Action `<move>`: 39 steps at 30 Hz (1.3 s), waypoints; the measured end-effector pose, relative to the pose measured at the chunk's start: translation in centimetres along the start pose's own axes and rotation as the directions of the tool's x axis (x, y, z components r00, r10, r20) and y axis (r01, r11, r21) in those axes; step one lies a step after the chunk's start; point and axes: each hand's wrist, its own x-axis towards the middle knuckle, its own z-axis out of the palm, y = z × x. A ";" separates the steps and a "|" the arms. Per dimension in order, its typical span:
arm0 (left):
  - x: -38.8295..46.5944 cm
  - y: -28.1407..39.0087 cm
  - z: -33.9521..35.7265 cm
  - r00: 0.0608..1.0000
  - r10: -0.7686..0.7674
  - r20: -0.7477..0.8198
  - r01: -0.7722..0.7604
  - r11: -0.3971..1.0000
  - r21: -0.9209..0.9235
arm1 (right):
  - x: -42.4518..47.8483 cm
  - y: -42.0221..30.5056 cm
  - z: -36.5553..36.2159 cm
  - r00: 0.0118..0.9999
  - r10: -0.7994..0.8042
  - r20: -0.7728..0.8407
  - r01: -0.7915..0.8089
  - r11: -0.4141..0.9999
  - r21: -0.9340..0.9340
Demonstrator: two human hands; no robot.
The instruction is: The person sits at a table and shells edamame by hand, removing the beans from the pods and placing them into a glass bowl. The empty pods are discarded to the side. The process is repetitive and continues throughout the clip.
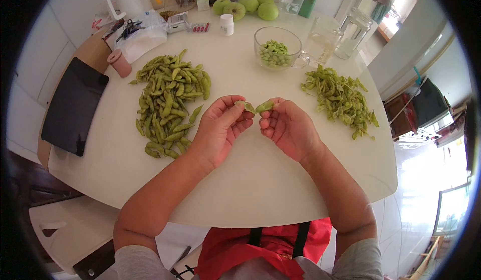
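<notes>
Between my two hands is a green soybean pod (264,107), stretched from one set of fingertips to the other. My left hand (225,124) pinches one end between thumb and forefinger, and my right hand (289,126) pinches the other. The part at the left fingers looks split. Left of my hands lies a large heap of full pods (169,103). Beyond them stands a clear glass cup (278,35) with a handle, part filled with shelled green beans (275,53). To the right is a pile of flattened, opened pods (340,97).
A black tablet (75,107) and a pink cylindrical container (119,63) are at the left. Along the back stand a white kettle (131,0), a white bottle (226,25), several green apples (250,5) and a glass jar (353,33). The table's rounded edge (248,225) runs before me.
</notes>
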 end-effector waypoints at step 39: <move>-0.3 -0.3 0.5 0.997 0.080 0.008 -0.075 0.890 0.450 | -0.3 0.2 0.9 0.931 -0.362 0.049 0.259 0.558 -0.789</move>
